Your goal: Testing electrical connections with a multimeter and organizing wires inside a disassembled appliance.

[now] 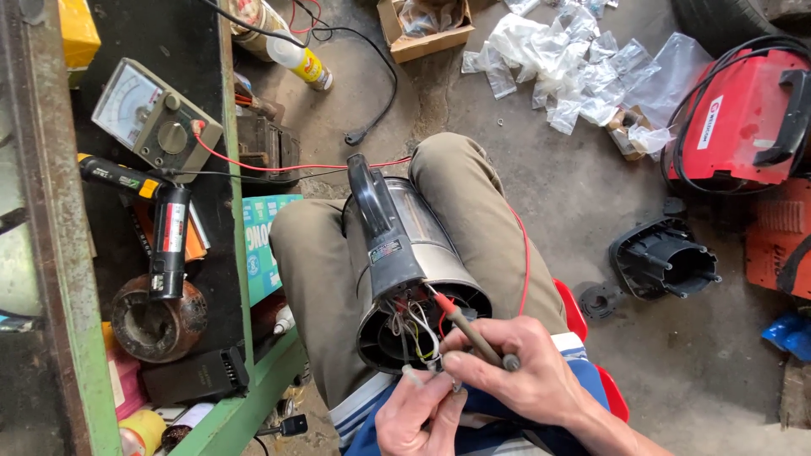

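A steel kettle-like appliance (439,253) with a black handle (376,224) lies between my knees, its open base facing me with loose wires (416,325) showing. My right hand (515,371) is closed around a red-tipped test probe (460,319) whose tip reaches into the base. My left hand (416,414) sits just below the base, pinching a thin wire or second probe at the wiring; I cannot make out which. A red lead (279,167) runs from the probes to an analog multimeter (154,122) on the bench at left.
The green-edged workbench (84,338) at left holds a black tool (169,241), a round rusty part and boxes. On the concrete floor lie a black plastic base (663,262), a red machine (743,118), several plastic bags (574,67), a cardboard box (422,29) and a bottle.
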